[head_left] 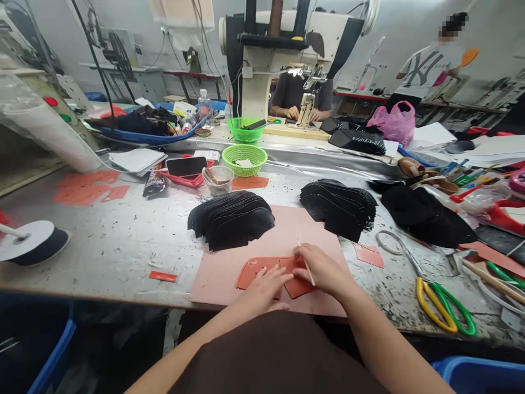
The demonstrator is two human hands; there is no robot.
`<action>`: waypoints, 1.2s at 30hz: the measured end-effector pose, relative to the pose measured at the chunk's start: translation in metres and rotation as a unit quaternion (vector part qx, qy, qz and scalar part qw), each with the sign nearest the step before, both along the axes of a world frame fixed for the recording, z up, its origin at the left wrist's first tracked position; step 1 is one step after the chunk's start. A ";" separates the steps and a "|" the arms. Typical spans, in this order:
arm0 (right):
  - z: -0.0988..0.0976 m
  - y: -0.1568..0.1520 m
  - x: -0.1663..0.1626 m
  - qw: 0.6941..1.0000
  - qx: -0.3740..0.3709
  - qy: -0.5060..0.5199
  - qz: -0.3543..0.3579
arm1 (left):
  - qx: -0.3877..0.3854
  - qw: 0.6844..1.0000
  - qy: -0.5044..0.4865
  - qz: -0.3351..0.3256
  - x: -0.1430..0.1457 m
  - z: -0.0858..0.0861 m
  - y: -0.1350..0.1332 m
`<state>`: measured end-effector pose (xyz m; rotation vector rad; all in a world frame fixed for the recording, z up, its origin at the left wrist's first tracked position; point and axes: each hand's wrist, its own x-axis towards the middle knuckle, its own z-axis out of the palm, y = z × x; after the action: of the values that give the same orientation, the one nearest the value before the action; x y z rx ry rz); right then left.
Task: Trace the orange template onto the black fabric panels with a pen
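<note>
My left hand (266, 287) lies flat, fingers spread, on an orange-red pattern template (248, 274) with small holes and slits. My right hand (322, 269) pinches a thin white marking pen (309, 271) over the template's right part, partly covering it. Under the template is a pinkish board (213, 276) at the table's front edge. Beyond my hands, two fanned stacks of black cut pieces rest partly on the board: a left stack (232, 216) and a right stack (338, 207). Whether a black piece lies under the template is hidden.
Scissors (435, 306) with yellow and green handles lie at the right, beside a hammer (488, 276). Green baskets (245, 158), a phone (186, 166) and a clear cup (217, 181) stand farther back. A ribbon spool (33, 241) sits left. A co-worker (301, 93) works behind the sewing machine (256, 82).
</note>
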<state>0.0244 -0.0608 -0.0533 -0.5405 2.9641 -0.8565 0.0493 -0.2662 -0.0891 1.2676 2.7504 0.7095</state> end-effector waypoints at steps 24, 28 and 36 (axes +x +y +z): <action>-0.010 0.101 -0.033 0.872 -0.075 0.374 -0.306 | -0.182 0.920 0.276 0.208 -0.090 0.051 -0.043; -0.015 0.105 -0.018 0.841 -0.087 0.427 -0.320 | -0.162 0.919 0.214 0.290 -0.094 0.055 -0.032; 0.000 0.096 0.003 0.820 -0.226 0.363 -0.379 | -0.079 0.991 0.030 0.105 -0.078 0.085 -0.002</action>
<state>0.0276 0.0354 -0.0531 0.5520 3.7029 -1.7888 -0.0290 -0.2687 -0.0040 0.9965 2.9501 0.4574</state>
